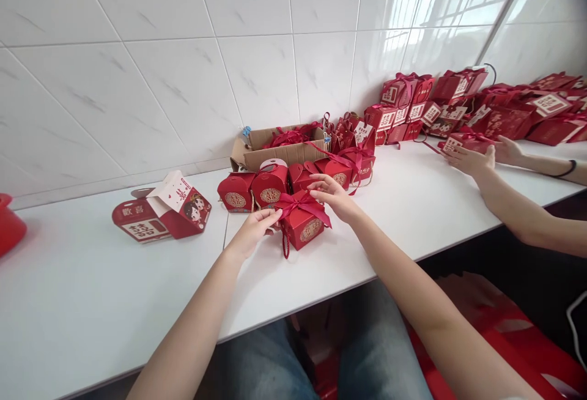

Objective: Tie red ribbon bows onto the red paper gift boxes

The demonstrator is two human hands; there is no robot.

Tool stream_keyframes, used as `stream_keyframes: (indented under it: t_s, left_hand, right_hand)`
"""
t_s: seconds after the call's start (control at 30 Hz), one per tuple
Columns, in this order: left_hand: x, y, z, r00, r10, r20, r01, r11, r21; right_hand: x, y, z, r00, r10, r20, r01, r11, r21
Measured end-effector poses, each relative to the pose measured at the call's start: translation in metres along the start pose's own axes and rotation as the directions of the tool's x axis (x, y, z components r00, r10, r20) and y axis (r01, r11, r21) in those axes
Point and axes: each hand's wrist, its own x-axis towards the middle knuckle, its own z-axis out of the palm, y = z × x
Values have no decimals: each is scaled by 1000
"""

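A small red gift box (303,232) with a round gold emblem stands on the table in front of me. A dark red ribbon (302,205) is tied in a bow across its top, and a red cord handle hangs at its left side. My left hand (257,227) pinches the left end of the bow between thumb and fingers. Over the box's far right edge, my right hand (337,197) has its fingers stretched out and apart, close to the bow. Whether its fingertips touch the ribbon, I cannot tell.
Several red boxes (270,189) stand in a row behind, before a cardboard carton (287,156) of ribbon. An unfolded-top box (167,213) sits left, a red container (10,225) at the left edge. A co-worker's hands (474,158) handle a box at right, by stacked boxes (397,118).
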Motion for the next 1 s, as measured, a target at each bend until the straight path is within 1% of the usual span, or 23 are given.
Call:
stream_keyframes:
  t_s: [0.1, 0.17, 0.27, 0.33, 0.47, 0.6, 0.8, 1.0]
  left_hand:
    - [2, -5, 1, 1000, -6, 5, 6, 997, -71]
    - [2, -7, 1, 1000, -6, 10, 8, 993, -116]
    - [2, -8, 3, 1000, -10, 23, 14, 985, -171]
    - [2, -9, 5, 999, -10, 37, 17, 980, -198]
    - [2, -12, 6, 998, 0, 59, 14, 971, -240]
    - [4, -14, 6, 998, 2, 60, 14, 965, -263]
    - [6, -17, 5, 1000, 9, 29, -1, 960, -279]
    - [5, -18, 4, 999, 10, 37, 1, 957, -291]
  right_hand:
    - [4, -8, 11, 989, 148, 26, -147, 988, -47]
    - [6, -12, 17, 981, 191, 14, -188, 974, -130]
    - [8, -13, 23, 988, 154, -34, -157, 941, -301]
    - [8, -9, 25, 992, 118, -54, -129, 928, -350]
    - [6, -2, 26, 995, 74, -73, -94, 940, -328]
    - [5, -1, 27, 994, 65, -86, -90, 943, -321]
    - [6, 1, 26, 997, 61, -55, -74, 955, -288]
    - [5, 0, 25, 996, 77, -41, -86, 945, -316]
